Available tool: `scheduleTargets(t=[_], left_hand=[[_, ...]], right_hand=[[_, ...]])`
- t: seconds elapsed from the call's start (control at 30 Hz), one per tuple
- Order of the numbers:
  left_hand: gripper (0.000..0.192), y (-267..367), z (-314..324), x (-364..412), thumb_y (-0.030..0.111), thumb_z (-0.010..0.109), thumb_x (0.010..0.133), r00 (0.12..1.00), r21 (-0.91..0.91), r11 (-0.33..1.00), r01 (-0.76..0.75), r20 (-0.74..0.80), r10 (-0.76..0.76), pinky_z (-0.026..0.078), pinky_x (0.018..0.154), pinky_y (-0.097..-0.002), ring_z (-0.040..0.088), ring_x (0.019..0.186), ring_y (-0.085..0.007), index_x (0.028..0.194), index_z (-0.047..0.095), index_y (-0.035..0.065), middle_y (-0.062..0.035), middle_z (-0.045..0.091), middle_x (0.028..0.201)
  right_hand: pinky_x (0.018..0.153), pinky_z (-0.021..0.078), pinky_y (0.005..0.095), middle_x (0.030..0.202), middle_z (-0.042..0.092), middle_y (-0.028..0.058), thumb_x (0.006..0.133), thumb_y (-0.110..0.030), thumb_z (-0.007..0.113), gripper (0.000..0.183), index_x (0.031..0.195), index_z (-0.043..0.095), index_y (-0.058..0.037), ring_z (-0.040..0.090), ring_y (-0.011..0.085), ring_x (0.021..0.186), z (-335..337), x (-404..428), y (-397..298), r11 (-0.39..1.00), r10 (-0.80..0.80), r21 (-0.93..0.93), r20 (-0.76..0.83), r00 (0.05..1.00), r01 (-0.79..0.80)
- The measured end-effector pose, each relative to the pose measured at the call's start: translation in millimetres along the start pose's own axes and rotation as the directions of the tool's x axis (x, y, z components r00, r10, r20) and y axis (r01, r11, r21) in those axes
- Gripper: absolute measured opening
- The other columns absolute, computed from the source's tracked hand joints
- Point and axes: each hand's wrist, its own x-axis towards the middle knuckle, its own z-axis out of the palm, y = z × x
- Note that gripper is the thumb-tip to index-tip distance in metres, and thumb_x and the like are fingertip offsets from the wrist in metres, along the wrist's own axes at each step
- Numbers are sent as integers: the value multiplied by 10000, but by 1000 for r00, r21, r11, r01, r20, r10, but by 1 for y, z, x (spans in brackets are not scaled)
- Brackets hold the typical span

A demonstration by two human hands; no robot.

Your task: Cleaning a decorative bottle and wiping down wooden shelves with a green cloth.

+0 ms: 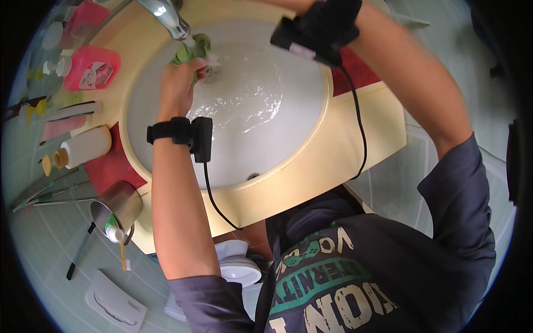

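My left hand [185,77] is closed around a bunched green cloth [187,52], which is directly under the spout of a chrome faucet [166,18]. Water runs from the spout onto the cloth and the fingers. Rippling water lies in the white oval sink basin [266,154] below. At the top edge, only a sliver of my right hand [281,4] shows beyond the black wrist strap, near the basin's far rim. Its fingers are cut off, so what it touches is hidden.
Left of the basin stand a pink soap bottle [92,68], a white pump bottle [87,145] and a metal cup [118,206] with toothpaste and a toothbrush. Black cables [360,125] hang from both wrist devices. A white toilet [239,266] is below the cream countertop [258,208].
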Motion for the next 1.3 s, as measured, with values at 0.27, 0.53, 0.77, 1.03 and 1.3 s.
scheduleTargets(t=[0.27,0.53,0.77,1.03,1.3], left_hand=[[159,16,14,-26,-78,602,781,996,-187,978,92,13,-91,389,568,-237,511,669,-145,926,537,-67,-88,549,821],[143,24,4,-77,-83,618,736,952,-247,946,211,272,-142,384,555,-250,484,655,-130,867,573,-48,-98,589,785],[104,31,36,-115,-13,622,753,897,275,935,224,318,-308,257,483,-226,353,527,-74,708,541,33,23,440,623],[180,12,33,-94,102,654,683,933,794,527,-303,134,334,450,575,-354,604,630,-297,771,608,-48,-200,621,701],[344,7,27,-94,55,550,764,718,876,-269,-400,482,502,477,538,-420,598,669,-384,1098,472,29,-192,614,712]], right_hand=[[747,438,458,864,614,220,684,-26,555,250,919,580,55,592,360,826,-6,1,-16,809,-360,-429,179,916,401],[688,449,393,967,602,188,752,-67,565,459,1203,495,-15,587,292,829,-6,-100,-26,816,-532,-194,114,839,544],[549,501,356,855,596,99,770,-84,528,744,1439,218,-183,599,249,638,15,-140,-42,841,-402,-135,493,772,524],[573,506,391,802,660,96,741,-171,613,123,832,634,-91,639,299,732,28,-127,-43,963,-156,-92,578,801,253],[476,423,359,621,585,140,598,-100,577,97,646,587,-16,559,269,566,16,-126,-50,980,107,9,820,562,-200]])
